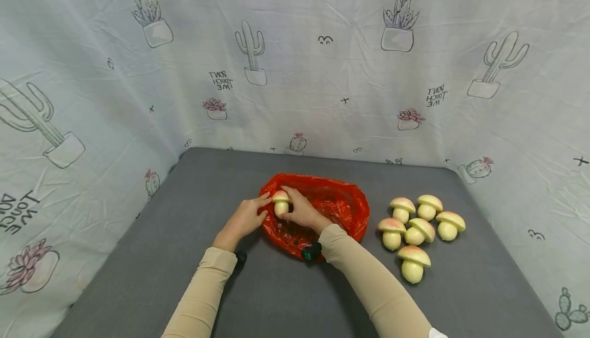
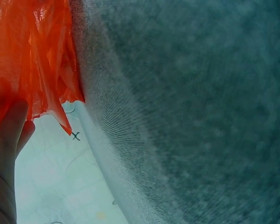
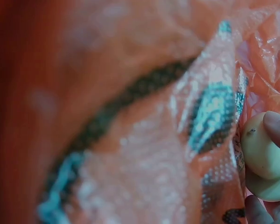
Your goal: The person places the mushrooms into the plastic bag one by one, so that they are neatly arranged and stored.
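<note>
A red plastic bag [image 1: 361, 210] lies with its mouth spread wide on the table. Inside its left end, my right hand [image 1: 301, 211] grips a mushroom [image 1: 281, 209] with a pale stem and a pinkish-yellow cap. The right wrist view has the thumb pressed on the pale mushroom [image 3: 263, 149], with fingertips [image 3: 259, 212] at its lower side. My left hand [image 1: 246, 219] holds the bag's left rim, close beside that mushroom. In the left wrist view, fingers [image 2: 11, 126] lie against the crinkled red plastic [image 2: 42, 51].
Several more mushrooms [image 1: 414, 263] stand and lean in a loose group right of the bag. The grey table [image 1: 175, 256] backs onto a white cloth [image 1: 295, 71] printed with cacti, which also hangs along both sides.
</note>
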Motion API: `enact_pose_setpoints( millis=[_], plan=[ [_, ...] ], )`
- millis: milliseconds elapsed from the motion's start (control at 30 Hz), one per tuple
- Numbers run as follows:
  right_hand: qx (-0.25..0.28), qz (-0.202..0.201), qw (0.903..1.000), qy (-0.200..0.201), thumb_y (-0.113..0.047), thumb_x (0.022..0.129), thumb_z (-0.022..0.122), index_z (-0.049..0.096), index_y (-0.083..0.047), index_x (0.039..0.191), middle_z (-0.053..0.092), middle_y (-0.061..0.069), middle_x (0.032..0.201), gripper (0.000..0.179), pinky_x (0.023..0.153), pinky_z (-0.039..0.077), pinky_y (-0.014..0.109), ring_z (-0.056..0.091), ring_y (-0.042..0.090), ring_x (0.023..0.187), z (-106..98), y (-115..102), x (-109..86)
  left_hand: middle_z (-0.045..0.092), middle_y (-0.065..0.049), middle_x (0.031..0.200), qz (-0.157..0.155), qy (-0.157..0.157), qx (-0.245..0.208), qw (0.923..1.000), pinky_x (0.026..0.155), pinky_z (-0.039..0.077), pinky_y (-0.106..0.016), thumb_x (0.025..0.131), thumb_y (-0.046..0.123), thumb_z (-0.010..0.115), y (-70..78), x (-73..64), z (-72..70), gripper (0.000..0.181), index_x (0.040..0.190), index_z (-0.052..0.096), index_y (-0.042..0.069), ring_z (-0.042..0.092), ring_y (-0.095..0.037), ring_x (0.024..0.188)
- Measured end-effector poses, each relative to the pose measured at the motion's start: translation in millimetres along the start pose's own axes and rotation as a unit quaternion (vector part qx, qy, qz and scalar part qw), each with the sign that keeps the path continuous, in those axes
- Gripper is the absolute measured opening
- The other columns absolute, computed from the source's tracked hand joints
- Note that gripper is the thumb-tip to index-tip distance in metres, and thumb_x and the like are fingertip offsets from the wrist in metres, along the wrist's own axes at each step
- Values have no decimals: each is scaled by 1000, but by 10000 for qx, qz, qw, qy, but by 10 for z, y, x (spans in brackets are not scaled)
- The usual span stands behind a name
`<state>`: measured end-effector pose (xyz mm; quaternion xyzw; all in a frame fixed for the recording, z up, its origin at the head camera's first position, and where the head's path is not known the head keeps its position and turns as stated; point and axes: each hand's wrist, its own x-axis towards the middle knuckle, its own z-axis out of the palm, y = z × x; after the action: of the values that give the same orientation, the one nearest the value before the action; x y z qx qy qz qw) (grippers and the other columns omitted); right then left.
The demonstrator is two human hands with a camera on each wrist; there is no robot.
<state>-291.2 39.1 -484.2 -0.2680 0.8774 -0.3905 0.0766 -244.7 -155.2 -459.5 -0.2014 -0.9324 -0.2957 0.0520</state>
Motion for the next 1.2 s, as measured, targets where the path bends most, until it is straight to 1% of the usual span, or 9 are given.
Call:
enact_pose_setpoints(
  millis=[200, 367, 567, 633, 767, 900, 1033, 1100, 1200],
  plan=[
    [-81, 63, 9999, -12, -21, 84, 72, 21, -5, 151, 30, 15, 151, 86, 109, 31, 47, 35, 30, 135, 14, 14, -1, 50, -13, 140, 23, 5, 5, 10000, 53, 30, -24, 84, 0, 59, -14, 3, 17, 45, 129, 57, -1, 28, -11, 53],
    [-19, 213, 9998, -42, -23, 83, 73, 17, -1, 151, 27, 17, 153, 91, 110, 29, 47, 33, 31, 136, 5, 15, 2, 49, -14, 141, 51, 11, 5, 10000, 52, 30, -24, 84, 0, 59, -21, 4, 20, 45, 129, 57, -1, 28, -11, 52],
    [91, 371, 9992, -86, -25, 81, 75, 12, 1, 151, 25, 18, 153, 98, 110, 30, 47, 33, 32, 136, -7, -1, 0, 49, -15, 140, 59, 11, 26, 10000, 54, 32, -25, 84, -1, 59, -13, -3, 9, 45, 129, 57, -2, 34, -14, 55],
    [121, 429, 9990, -84, -26, 81, 75, 11, 2, 151, 24, 19, 154, 99, 110, 29, 47, 33, 32, 136, -14, -9, 1, 50, -15, 140, 73, 46, 82, 9999, 58, 35, -25, 84, -1, 60, -8, -4, 4, 44, 128, 58, -2, 46, -15, 62],
    [85, 543, 9985, -66, -29, 80, 75, 11, 2, 151, 24, 19, 154, 101, 110, 29, 47, 32, 31, 137, -29, -6, 11, 50, -17, 139, 100, 58, 73, 9999, 59, 37, -27, 84, -1, 60, -2, -4, -12, 43, 127, 58, -4, 49, -18, 64],
    [54, 544, 9985, -45, -31, 80, 75, 12, 1, 151, 25, 17, 154, 100, 110, 30, 46, 33, 30, 137, -46, -2, 13, 49, -17, 140, 76, 17, 39, 10000, 55, 33, -25, 85, 0, 59, -15, 0, -10, 43, 128, 58, -3, 39, -15, 57],
    [53, 407, 9992, -7, -31, 81, 74, 14, 1, 151, 24, 18, 154, 98, 110, 29, 48, 31, 31, 138, -94, -30, -1, 48, -15, 141, 3, -11, -1, 10000, 53, 31, -23, 85, -1, 59, -35, 10, -4, 45, 129, 57, -3, 33, -11, 53],
    [9, 351, 9994, 54, -30, 81, 75, 16, 0, 151, 25, 17, 154, 96, 111, 28, 48, 30, 31, 138, -122, -36, -11, 48, -14, 142, -38, -47, -59, 10000, 51, 30, -24, 85, 0, 58, -40, 15, -4, 45, 130, 56, -2, 27, -11, 51],
    [-35, 296, 9994, 154, -29, 81, 75, 21, -2, 150, 27, 15, 154, 92, 111, 27, 47, 30, 30, 139, -162, -41, -38, 48, -14, 142, 14, -52, -40, 10000, 52, 31, -23, 85, 0, 58, -45, 22, -2, 45, 130, 56, -2, 27, -9, 50]
  ],
)
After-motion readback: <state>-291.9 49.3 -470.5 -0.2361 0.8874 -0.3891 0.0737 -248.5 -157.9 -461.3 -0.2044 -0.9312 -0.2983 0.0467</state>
